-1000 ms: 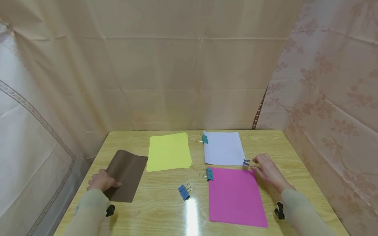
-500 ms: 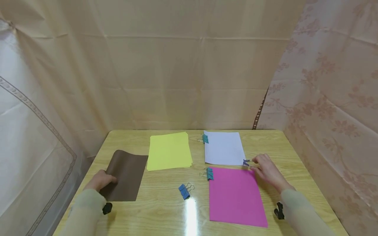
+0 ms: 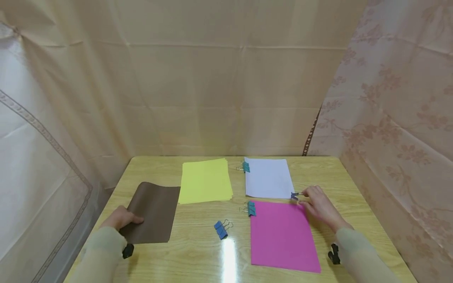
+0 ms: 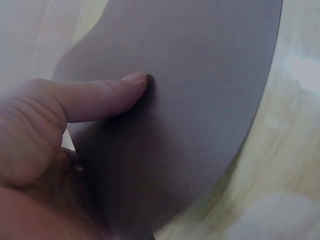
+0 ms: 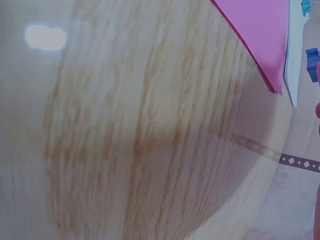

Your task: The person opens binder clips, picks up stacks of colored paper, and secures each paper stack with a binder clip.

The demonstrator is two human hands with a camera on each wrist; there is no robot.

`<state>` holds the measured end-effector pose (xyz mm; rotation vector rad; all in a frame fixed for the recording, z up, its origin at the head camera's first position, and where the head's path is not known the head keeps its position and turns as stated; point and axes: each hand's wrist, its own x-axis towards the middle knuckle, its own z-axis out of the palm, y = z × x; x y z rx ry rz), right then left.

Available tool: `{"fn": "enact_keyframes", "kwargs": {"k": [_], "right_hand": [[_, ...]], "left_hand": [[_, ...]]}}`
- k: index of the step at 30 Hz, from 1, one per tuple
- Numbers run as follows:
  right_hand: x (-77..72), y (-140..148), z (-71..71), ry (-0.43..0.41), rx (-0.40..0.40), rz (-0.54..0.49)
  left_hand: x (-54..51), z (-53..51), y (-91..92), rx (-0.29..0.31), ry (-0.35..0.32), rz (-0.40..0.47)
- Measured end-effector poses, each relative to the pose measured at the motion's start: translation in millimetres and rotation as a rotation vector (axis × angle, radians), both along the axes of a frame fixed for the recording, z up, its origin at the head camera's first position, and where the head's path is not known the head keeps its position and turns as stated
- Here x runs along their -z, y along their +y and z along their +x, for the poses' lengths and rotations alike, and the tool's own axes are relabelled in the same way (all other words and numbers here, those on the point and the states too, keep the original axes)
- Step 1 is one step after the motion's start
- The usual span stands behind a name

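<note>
a: left hand (image 3: 122, 217), quick, what did you see?
b: it pinched the brown sheet (image 3: 153, 216): thumb laid flat across the top, other fingers mostly hidden, tucked under the left edge.
a: and where was the sheet?
b: left part of the table (image 3: 198, 259), surface bowed up, its far right corner right at the yellow stack (image 3: 205, 181). couldn't tell if they overlapped.
a: right hand (image 3: 320, 204)?
b: thumb and forefinger nearly together, pinching the dark clip (image 3: 294, 195) by its handles. remaining fingers hard to make out.
a: was that clip on anything?
b: it was at the near right corner of the white paper (image 3: 269, 177); couldn't tell whether it touched.
a: rest of the table?
b: pink paper (image 3: 283, 236) in front of the white one, a teal clip (image 3: 251, 208) on its far left corner. the white had a greenish clip (image 3: 246, 167) on its left edge, near the far corner. a loose blue clip (image 3: 221, 230) lay between the brown sheet and the pink paper. beige curtain (image 3: 226, 90) behind.
</note>
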<state>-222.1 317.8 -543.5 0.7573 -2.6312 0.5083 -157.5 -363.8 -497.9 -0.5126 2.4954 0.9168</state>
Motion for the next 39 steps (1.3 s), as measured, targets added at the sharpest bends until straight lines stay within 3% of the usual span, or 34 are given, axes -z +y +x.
{"fn": "enact_keyframes", "kwargs": {"k": [7,14,25,29,39], "right_hand": [[-0.8,-3,0.6,-0.050,0.023,0.007],[-2.6,-4,1.8,-0.124,0.048,0.012],[0.8,-3,1.9,-0.080,0.033,0.004],[2.6,-3,1.3,-0.086,0.037,0.008],[1.1,-4,2.2,-0.105,0.047,-0.008]], "left_hand": [[3.6,2.5,1.8,-0.062,-0.017,0.009],[1.5,3.9,-3.4,0.030,0.010,-0.094],[5.8,3.7,-8.4,-0.021,0.015,0.004],[3.0,0.7,-4.8,-0.019,0.032,-0.027],[-2.1,-1.1,6.5,0.060,0.117,-0.118]]}}
